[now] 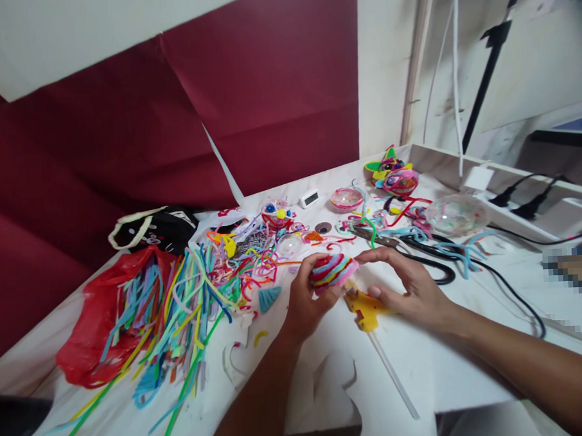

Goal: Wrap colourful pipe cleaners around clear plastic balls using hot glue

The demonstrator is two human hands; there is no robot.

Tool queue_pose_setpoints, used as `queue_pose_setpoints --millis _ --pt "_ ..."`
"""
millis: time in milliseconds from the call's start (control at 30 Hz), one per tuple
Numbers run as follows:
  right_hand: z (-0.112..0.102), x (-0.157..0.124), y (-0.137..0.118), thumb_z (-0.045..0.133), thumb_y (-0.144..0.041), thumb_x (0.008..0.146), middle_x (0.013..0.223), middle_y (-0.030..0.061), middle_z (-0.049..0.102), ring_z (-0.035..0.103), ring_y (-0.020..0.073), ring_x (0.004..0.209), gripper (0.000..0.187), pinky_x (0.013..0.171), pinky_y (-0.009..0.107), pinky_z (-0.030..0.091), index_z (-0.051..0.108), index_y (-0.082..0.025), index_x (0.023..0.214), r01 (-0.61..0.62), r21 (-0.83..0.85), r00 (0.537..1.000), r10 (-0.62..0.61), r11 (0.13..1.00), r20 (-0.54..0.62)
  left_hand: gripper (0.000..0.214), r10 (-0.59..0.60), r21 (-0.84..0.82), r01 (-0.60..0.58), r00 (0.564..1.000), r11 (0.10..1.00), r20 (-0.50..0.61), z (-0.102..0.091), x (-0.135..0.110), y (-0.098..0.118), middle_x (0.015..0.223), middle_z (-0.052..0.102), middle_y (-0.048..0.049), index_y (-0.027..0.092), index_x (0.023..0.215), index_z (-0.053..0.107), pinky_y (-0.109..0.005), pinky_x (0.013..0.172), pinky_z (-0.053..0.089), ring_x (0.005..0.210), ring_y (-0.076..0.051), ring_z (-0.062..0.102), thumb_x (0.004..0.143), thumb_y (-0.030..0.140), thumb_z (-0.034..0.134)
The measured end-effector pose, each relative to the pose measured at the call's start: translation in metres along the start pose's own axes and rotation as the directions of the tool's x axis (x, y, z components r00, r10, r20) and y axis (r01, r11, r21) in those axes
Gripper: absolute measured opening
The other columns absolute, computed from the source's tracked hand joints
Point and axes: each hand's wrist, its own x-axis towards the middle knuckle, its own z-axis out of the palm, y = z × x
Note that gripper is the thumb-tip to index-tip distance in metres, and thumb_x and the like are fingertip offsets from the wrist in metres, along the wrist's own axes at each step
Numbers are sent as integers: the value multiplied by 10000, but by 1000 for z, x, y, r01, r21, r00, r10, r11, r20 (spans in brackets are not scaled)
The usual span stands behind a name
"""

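My left hand (304,301) is closed around a small dome (332,271) wrapped in red, pink, yellow and blue pipe cleaners, held just above the white table (423,366). To its right, my right hand (404,284) reaches in, with the index finger stretched to the dome's right edge and the thumb below it. Under both hands lies a yellow glue gun (365,308) with a clear glue stick (394,377) pointing toward me.
A heap of coloured pipe cleaners (179,306) spills from a red plastic bag (93,336) at left. Clear half-spheres (457,214), finished wrapped balls (398,178), black scissors (418,248), a black cable (506,292), a small white clock (310,198) and a black pouch (156,227) lie further back.
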Motion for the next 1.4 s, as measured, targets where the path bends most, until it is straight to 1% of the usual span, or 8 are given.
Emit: queue_pose_setpoints --millis 100,233,467,700,833,1100,1267,1400 --pt "2 0 -1 638 -339 831 1141 67 650 619 238 1069 348 934 359 473 568 -246 1158 35 -53 999 -34 998 6 479 -28 -106 22 998 994 -51 0 2 2 1171 611 -75 210 1152 536 -351 887 490 1026 -234 608 706 280 697" --pt "4 0 -2 626 -320 836 1112 67 658 630 234 1042 314 902 353 491 581 -243 1137 54 -81 998 -55 995 -3 475 -109 -243 75 986 967 -129 -1 4 3 1126 634 -59 199 1129 561 -332 882 478 1015 -222 606 676 265 686" --pt "5 1 -1 614 -339 855 1090 74 669 638 239 1022 270 875 366 503 590 -240 1104 30 -123 999 -31 992 -10 455 -217 -463 126 965 877 -148 -9 9 -2 1117 643 -44 212 1158 540 -378 940 483 1040 -212 616 733 315 662" --pt "8 0 2 618 -317 854 1101 73 666 636 237 1040 265 899 371 503 592 -244 1107 51 -116 999 -51 992 -3 473 -238 -489 143 961 861 -138 -11 10 -5 1168 624 -72 202 1187 524 -418 909 519 1041 -237 632 750 320 660" --pt "9 0 1 619 -306 852 1079 70 676 646 237 1019 242 884 369 512 593 -245 1085 69 -118 998 -70 991 -5 444 -239 -493 138 960 859 -148 -12 11 -6 1179 611 -72 199 1165 526 -410 893 532 1064 -237 614 759 319 659" --pt "10 2 -1 617 -286 852 1060 74 679 656 232 992 218 863 364 523 604 -241 1065 93 -100 996 -93 991 -1 423 -244 -511 147 962 847 -127 -11 10 -1 1215 601 -92 189 1186 516 -427 893 534 1083 -241 603 804 336 623" --pt "10 2 -2 615 -273 851 1061 77 680 656 228 996 215 864 358 524 603 -240 1063 110 -100 994 -110 989 5 377 -235 -564 130 965 815 -117 -12 10 -2 1220 601 -85 195 1164 541 -452 929 520 1133 -250 582 821 336 609" --pt "10 2 -2 603 -260 854 1063 77 678 655 225 997 207 866 355 520 605 -240 1060 107 -100 994 -106 989 14 370 -269 -627 126 953 769 -137 -12 12 -3 1212 611 -84 191 1169 545 -441 922 528 1110 -241 600 824 308 612"
